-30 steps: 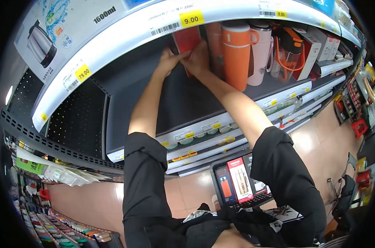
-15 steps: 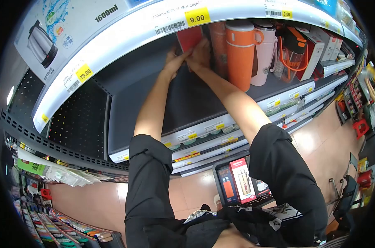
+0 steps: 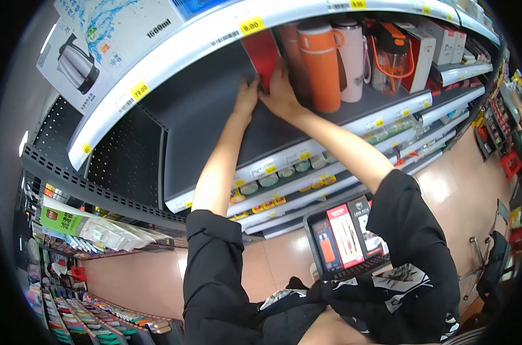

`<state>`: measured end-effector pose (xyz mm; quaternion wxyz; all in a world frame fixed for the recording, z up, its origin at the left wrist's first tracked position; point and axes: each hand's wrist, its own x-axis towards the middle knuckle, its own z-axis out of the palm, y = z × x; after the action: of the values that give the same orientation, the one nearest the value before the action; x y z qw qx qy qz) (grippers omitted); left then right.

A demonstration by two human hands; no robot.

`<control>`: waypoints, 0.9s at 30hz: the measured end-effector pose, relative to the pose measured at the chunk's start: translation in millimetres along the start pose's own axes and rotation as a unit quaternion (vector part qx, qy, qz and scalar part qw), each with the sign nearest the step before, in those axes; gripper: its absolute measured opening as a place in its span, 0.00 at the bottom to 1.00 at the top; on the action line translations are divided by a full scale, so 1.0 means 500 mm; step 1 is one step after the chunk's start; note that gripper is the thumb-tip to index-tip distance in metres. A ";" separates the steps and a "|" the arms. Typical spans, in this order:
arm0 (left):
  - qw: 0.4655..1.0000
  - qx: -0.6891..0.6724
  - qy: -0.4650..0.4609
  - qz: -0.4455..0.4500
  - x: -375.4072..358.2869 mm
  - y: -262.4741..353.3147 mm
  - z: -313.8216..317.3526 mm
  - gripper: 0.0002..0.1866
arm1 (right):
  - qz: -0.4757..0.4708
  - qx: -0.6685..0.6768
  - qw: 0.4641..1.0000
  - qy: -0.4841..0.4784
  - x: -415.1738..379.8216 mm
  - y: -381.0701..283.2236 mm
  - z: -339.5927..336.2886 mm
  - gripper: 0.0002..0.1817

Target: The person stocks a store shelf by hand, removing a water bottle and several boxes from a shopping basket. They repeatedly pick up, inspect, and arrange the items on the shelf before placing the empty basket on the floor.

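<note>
Standing on the dark shelf is a red box (image 3: 262, 56), its top hidden behind the shelf edge above. My right hand (image 3: 280, 96) grips its right side, fingers pointing up along it. At the lower left edge of the box, my left hand (image 3: 247, 99) is closed with its fingertips against it. Just right of the box are an orange flask (image 3: 319, 72) with a handle and a pale pink flask (image 3: 351, 63). Part of another orange bottle shows behind my right hand.
A clear bottle with an orange strap (image 3: 389, 72) and white boxes (image 3: 420, 57) stand farther right. Overhead runs a price-tagged shelf edge (image 3: 200, 43) with a kettle box (image 3: 79, 63). Below, a dark basket (image 3: 310, 230) holds several boxes, including a red and white one (image 3: 346, 237).
The view has shifted, showing more of the lower shelves and basket. My hands have come slightly apart, and more of the red box shows between them.
</note>
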<state>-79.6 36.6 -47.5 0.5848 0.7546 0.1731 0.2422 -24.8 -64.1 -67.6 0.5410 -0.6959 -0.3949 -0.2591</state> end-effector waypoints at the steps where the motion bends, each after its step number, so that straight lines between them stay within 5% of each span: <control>1: 1.000 -0.003 0.018 0.021 -0.035 0.013 -0.001 0.40 | 0.001 0.078 0.996 -0.042 -0.048 -0.053 -0.064 0.49; 4: 0.988 -0.021 0.089 0.121 -0.177 0.042 0.017 0.32 | -0.099 0.178 0.972 -0.113 -0.215 -0.111 -0.234 0.35; 6: 0.962 -0.039 0.092 0.254 -0.295 0.038 0.045 0.25 | -0.186 0.123 0.966 -0.130 -0.361 -0.082 -0.333 0.29; 8: 0.945 0.008 0.090 0.316 -0.423 0.012 0.097 0.20 | -0.108 0.055 0.981 -0.154 -0.526 -0.017 -0.424 0.26; 11: 0.979 -0.028 -0.029 0.201 -0.567 -0.069 0.220 0.17 | 0.295 -0.051 0.953 -0.042 -0.750 0.081 -0.547 0.27; 14: 0.985 -0.007 -0.175 0.007 -0.632 -0.185 0.388 0.17 | 0.274 -0.211 0.937 -0.041 -0.811 0.156 -0.679 0.28; 18: 0.949 0.094 -0.299 0.042 -0.669 -0.358 0.607 0.21 | 0.389 -0.288 0.852 -0.200 -0.919 0.280 -0.729 0.41; 24: 0.947 0.032 -0.285 -0.142 -0.682 -0.447 0.762 0.18 | 0.520 -0.292 0.755 -0.274 -1.001 0.383 -0.751 0.46; 27: 0.947 0.043 -0.271 -0.168 -0.690 -0.461 0.803 0.18 | 0.473 -0.297 0.774 -0.298 -1.015 0.396 -0.739 0.47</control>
<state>-130.3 -412.6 -406.4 0.6091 0.7759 0.1429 -0.0807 -117.1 -575.0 -472.3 0.2174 -0.9633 -0.0611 0.1453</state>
